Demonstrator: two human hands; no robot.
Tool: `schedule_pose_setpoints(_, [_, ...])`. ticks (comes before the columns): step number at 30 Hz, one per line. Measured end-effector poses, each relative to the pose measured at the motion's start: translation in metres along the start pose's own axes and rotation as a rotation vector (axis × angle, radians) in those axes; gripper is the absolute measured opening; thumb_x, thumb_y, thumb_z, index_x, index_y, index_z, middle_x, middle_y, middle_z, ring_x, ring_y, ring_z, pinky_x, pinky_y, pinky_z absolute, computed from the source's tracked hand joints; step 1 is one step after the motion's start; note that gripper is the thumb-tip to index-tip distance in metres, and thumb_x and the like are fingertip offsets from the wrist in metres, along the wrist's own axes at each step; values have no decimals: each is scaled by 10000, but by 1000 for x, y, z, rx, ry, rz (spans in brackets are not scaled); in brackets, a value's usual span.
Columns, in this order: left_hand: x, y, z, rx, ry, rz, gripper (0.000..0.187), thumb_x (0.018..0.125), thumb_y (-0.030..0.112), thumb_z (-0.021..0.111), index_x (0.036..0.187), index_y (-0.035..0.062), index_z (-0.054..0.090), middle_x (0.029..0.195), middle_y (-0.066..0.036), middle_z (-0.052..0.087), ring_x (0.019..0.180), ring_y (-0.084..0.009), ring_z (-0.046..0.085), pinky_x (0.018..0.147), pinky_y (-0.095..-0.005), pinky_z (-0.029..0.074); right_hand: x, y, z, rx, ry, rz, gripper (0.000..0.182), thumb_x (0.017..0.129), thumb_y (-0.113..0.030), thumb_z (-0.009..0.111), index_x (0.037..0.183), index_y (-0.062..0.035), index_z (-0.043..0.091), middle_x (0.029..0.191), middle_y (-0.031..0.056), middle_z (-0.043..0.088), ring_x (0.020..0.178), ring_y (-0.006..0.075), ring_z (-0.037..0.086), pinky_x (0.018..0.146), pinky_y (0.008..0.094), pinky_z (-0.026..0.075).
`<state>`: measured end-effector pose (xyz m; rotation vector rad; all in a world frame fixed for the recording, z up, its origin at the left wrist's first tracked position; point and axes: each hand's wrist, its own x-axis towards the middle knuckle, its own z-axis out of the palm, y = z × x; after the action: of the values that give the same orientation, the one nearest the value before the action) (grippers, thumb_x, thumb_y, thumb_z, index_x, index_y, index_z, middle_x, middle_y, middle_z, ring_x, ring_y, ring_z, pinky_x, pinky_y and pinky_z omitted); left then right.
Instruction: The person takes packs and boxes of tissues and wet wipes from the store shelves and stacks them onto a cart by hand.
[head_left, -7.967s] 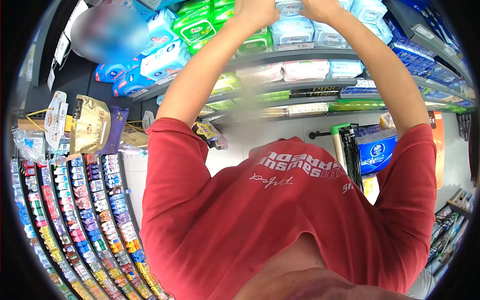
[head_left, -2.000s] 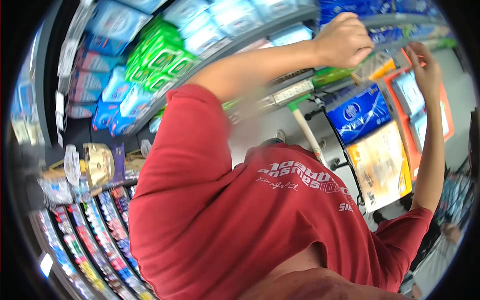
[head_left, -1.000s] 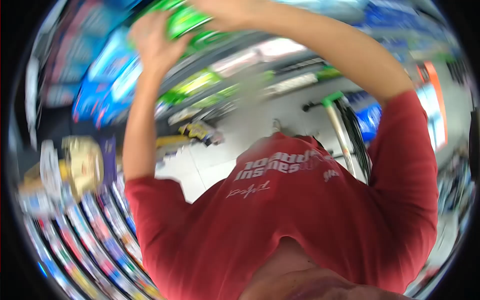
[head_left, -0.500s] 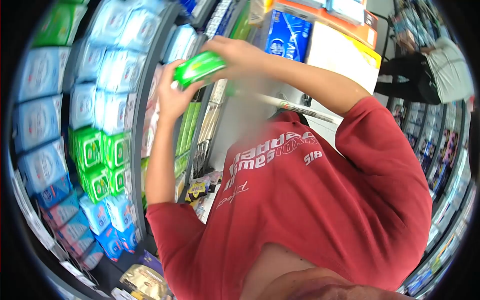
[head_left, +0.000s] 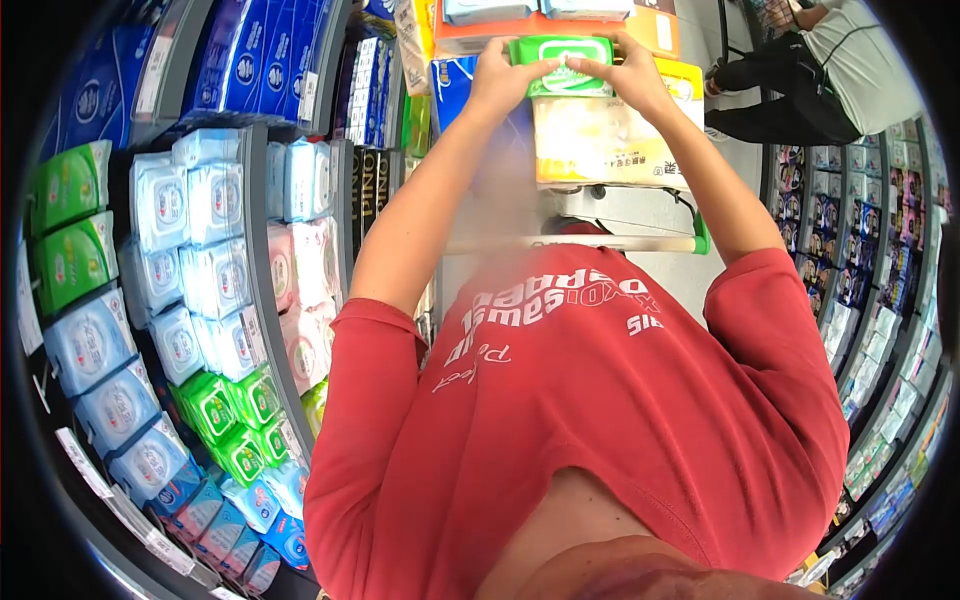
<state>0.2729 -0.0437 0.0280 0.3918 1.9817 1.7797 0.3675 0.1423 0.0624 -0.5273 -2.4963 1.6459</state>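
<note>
A green pack of wet wipes (head_left: 563, 50) is held out in front of me at the top of the view, over the goods in a shopping cart. My left hand (head_left: 503, 78) is closed on its left end, thumb across the top face. At the right end, my right hand (head_left: 637, 80) grips the pack in the same way, its thumb pointing inward. Just below the pack lies a yellow and white tissue package (head_left: 610, 145). An orange box (head_left: 655, 30) is behind it, and a blue package (head_left: 455, 85) sits beyond my left wrist.
The cart's handle bar (head_left: 600, 243) runs across near my waist. Shelves of light blue wipes (head_left: 215, 280), green wipes packs (head_left: 235, 420) and blue tissue packs (head_left: 255, 70) line the left. To the upper right, a person (head_left: 800, 90) stands near another row of stocked shelves (head_left: 860, 260).
Both hands have carried the green wipes pack from beside the left shelf rightward to over the cart. My view has turned, and the cart now sits straight ahead.
</note>
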Motion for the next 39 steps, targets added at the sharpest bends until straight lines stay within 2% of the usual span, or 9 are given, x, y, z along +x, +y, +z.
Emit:
schedule_pose_setpoints(6, [20, -1, 19, 29, 176, -23, 735, 674, 308, 917, 1170, -76, 535, 1111, -186, 673, 991, -217, 675, 829, -323, 553, 33, 34, 1, 20, 146, -82, 817, 717, -463, 862, 1249, 75, 555, 1117, 195, 669, 973, 260, 679, 842, 356, 545])
schedule_pose_setpoints(11, [-9, -10, 8, 359, 370, 52, 670, 766, 284, 859, 1227, -80, 536, 1198, -173, 641, 1031, -212, 655, 869, -315, 526, 18, 28, 21, -111, 347, -129, 741, 747, -423, 844, 1232, 60, 559, 1175, 198, 623, 1083, 293, 622, 945, 397, 494])
schedule_pose_setpoints(14, [-43, -15, -28, 180, 358, 110, 455, 809, 245, 805, 1136, -15, 625, 1109, -144, 666, 946, -233, 688, 799, -350, 561, 6, 19, 34, -356, 627, -587, 521, 745, -175, 830, 1192, -33, 603, 1225, 189, 586, 1184, 356, 520, 1022, 441, 402])
schedule_pose_setpoints(18, [-134, 4, -92, 272, 457, 167, 288, 862, 94, 755, 1119, 1, 663, 1090, -115, 685, 935, -171, 679, 783, -296, 552, -5, -5, 45, -376, 399, -817, 402, 763, -99, 790, 1132, -41, 641, 1195, 172, 613, 1150, 352, 559, 1016, 460, 413])
schedule_pose_setpoints(23, [-262, 23, -172, 369, 926, 303, 161, 844, 92, 744, 981, 23, 696, 1105, -126, 675, 995, -231, 663, 882, -349, 527, 7, -56, 99, -396, 110, -1091, 210, 829, -25, 720, 1032, -38, 670, 1071, 123, 685, 1110, 359, 595, 994, 458, 444])
schedule_pose_setpoints(25, [-322, 44, -197, 771, 1117, 311, 158, 775, 37, 763, 915, 39, 691, 1072, -137, 683, 1014, -297, 658, 888, -369, 513, 11, -81, 134, -363, -28, -1182, 191, 829, -23, 716, 1014, -41, 669, 1058, 117, 686, 1104, 360, 598, 992, 453, 447])
schedule_pose_setpoints(30, [-431, 78, -263, 1031, 1453, 388, 122, 789, 85, 747, 896, 45, 706, 1090, -130, 693, 1037, -293, 651, 925, -389, 498, -23, -203, 239, -206, -377, -1505, 169, 808, 23, 695, 963, -35, 659, 999, 121, 674, 1075, 355, 607, 934, 431, 478])
schedule_pose_setpoints(37, [-530, 109, -349, 1733, 1414, 118, 398, 745, 202, 794, 1110, 76, 698, 1185, -120, 652, 1111, -342, 595, 1012, -483, 422, -156, -330, 406, 132, -605, -1960, 247, 794, -74, 700, 1023, -58, 609, 1012, 131, 617, 1009, 343, 611, 873, 425, 517])
schedule_pose_setpoints(39, [-539, 108, -364, 1735, 1326, -244, 649, 718, 253, 787, 1275, -4, 574, 1325, -176, 572, 1293, -356, 480, 1145, -541, 282, -198, -369, 439, 101, -616, -2051, 484, 693, -152, 741, 1104, 37, 568, 1136, 225, 530, 1109, 371, 524, 887, 459, 486])
